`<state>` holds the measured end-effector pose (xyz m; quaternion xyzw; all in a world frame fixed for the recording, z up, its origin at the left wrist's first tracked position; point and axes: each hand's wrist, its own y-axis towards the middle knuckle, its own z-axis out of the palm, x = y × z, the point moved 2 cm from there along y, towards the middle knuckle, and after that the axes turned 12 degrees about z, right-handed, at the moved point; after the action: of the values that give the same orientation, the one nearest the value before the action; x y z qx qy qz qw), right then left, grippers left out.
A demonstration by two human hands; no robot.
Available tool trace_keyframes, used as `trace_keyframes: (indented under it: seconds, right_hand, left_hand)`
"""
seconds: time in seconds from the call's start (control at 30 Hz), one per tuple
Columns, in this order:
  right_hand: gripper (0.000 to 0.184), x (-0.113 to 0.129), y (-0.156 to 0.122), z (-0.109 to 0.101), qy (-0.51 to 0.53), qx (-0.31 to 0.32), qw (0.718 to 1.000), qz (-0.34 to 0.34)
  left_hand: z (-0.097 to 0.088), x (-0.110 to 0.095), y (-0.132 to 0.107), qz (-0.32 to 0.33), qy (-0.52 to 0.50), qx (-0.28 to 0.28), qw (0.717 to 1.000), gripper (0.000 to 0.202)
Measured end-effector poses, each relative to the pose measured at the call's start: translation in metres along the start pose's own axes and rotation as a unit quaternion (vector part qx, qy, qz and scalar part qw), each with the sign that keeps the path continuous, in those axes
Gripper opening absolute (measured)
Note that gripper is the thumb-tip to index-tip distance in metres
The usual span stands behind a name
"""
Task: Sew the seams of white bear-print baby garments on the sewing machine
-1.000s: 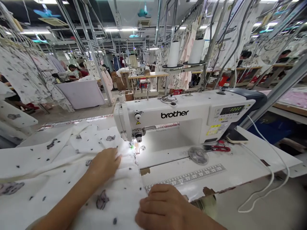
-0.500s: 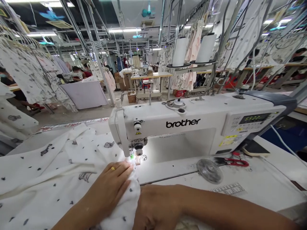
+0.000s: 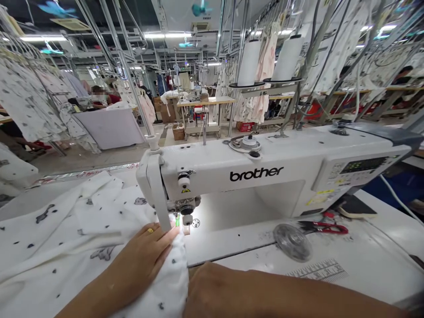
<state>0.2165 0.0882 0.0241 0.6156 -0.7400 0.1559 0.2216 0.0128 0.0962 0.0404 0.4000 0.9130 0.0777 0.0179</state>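
Note:
White cloth [image 3: 109, 194] with small grey prints spreads over the left of the sewing table and runs under the needle area of a white Brother sewing machine [image 3: 212, 172]. My left hand [image 3: 145, 247], with a yellow ring, lies on this cloth, fingers stretched out and pressed together. Its fingertips are right beside the lit presser foot [image 3: 178, 220], which has a green part. At the cloth's near right edge, my right hand [image 3: 212, 287] is curled against the fabric, its fingertips hidden below the knuckles.
Right of my hands lie a clear round plastic disc [image 3: 293, 242], red-handled thread snips [image 3: 326, 227], a ruler marking [image 3: 319, 270] and a dark flat phone-like object [image 3: 356, 206]. Two thread cones [image 3: 249, 62] stand above the machine. Garments hang behind; a person [image 3: 102, 99] sits at the far left.
The view has shifted slightly, so the machine appears a little lower and larger. My left hand stays on the cloth by the presser foot. My right hand stays at the edge, its fingers now less visible.

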Motion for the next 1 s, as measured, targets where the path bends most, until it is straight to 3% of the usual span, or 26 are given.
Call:
trace_keyframes:
  seconds: [0.23,0.4,0.53,0.6,0.7,0.8,0.9,1.0]
  right_hand:
    - [0.035,0.001,0.001,-0.003,-0.039,-0.026,0.999,-0.020]
    - [0.013,0.002,-0.002,-0.006,-0.091,-0.080,0.989,-0.080]
    - [0.011,0.005,-0.001,-0.009,-0.148,-0.091,0.979,-0.103]
    - [0.013,0.008,-0.001,-0.011,-0.200,-0.086,0.966,-0.137]
    - [0.018,0.014,-0.004,-0.014,-0.304,-0.102,0.923,-0.211]
    - [0.019,0.019,-0.008,-0.013,-0.349,-0.176,0.891,-0.231]
    - [0.023,0.020,-0.009,-0.012,-0.284,-0.258,0.905,-0.182]
    - [0.019,0.018,-0.006,-0.009,-0.212,-0.217,0.942,-0.140]
  left_hand:
    - [-0.001,0.001,-0.003,-0.005,0.009,-0.001,1.000,0.035]
    - [-0.004,0.012,0.010,-0.023,0.009,0.015,1.000,0.029]
    - [-0.015,0.006,0.011,-0.023,0.044,-0.010,0.999,0.024]
    - [-0.017,-0.005,0.002,-0.067,0.099,-0.039,0.992,0.022]
    - [-0.014,-0.019,-0.016,-0.184,0.148,-0.048,0.971,0.029]
    - [-0.003,-0.021,-0.028,-0.261,0.073,-0.010,0.963,0.024]
    - [0.003,-0.016,-0.030,-0.265,0.021,-0.004,0.964,0.019]
    - [0.000,-0.012,-0.027,-0.212,0.097,-0.032,0.972,0.020]
